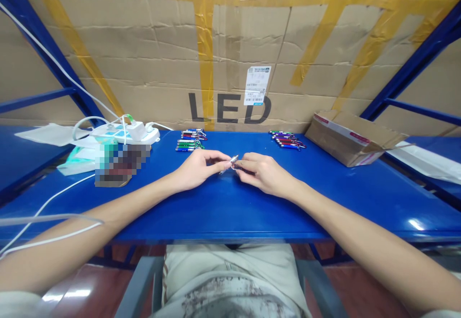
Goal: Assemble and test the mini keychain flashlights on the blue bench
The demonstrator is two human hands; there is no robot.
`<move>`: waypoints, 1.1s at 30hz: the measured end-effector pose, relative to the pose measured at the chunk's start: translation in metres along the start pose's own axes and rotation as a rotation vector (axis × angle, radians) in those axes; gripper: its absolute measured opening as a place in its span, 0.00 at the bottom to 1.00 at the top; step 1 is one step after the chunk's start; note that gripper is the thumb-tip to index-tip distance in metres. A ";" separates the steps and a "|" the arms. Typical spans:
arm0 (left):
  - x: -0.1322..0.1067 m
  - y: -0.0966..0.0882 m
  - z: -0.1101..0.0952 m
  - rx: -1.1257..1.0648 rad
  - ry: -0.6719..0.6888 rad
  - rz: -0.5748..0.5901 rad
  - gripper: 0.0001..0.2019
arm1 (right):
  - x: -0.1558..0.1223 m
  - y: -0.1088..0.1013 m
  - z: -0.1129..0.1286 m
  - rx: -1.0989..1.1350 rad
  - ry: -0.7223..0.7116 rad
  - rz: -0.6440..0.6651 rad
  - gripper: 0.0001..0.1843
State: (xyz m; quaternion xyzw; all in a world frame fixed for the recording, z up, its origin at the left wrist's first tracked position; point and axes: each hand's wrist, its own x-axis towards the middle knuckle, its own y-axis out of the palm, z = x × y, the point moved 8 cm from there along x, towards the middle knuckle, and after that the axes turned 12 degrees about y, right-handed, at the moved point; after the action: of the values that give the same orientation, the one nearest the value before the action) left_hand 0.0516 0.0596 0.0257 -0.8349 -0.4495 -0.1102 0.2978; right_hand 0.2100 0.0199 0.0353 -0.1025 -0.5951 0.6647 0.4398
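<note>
Above the middle of the blue table, my left hand (200,168) pinches a small silver keychain flashlight (234,159) between thumb and fingers. The flashlight is tilted, its upper end pointing away and to the right. My right hand (264,173) meets it from the other side, fingers closed at a small pale loop or clip by the tube; the fingers partly hide this piece. Behind my left hand lies a group of similar flashlights (189,143) in green, blue, red and silver with clips. Another group of coloured flashlights (287,140) lies beyond my right hand.
A blue table (230,212) spans the view, backed by a large taped carton (162,68). An open cardboard box (342,140) stands at right. At left are a white power strip (146,135), a blurred-out object (120,166) and loose white cables (50,198) crossing near my left forearm.
</note>
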 end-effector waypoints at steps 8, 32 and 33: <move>0.000 0.000 -0.003 0.010 0.024 0.015 0.22 | 0.001 -0.002 -0.003 0.075 0.031 -0.010 0.16; -0.002 -0.001 -0.025 0.333 0.297 0.093 0.14 | 0.002 -0.019 -0.006 0.194 0.073 -0.163 0.21; -0.002 -0.001 -0.026 0.332 0.310 0.090 0.14 | 0.002 -0.018 -0.005 0.200 0.071 -0.152 0.21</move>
State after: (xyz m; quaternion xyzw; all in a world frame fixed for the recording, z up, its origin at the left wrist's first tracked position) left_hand 0.0519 0.0431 0.0454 -0.7667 -0.3729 -0.1482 0.5011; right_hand 0.2210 0.0232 0.0507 -0.0363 -0.5158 0.6816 0.5176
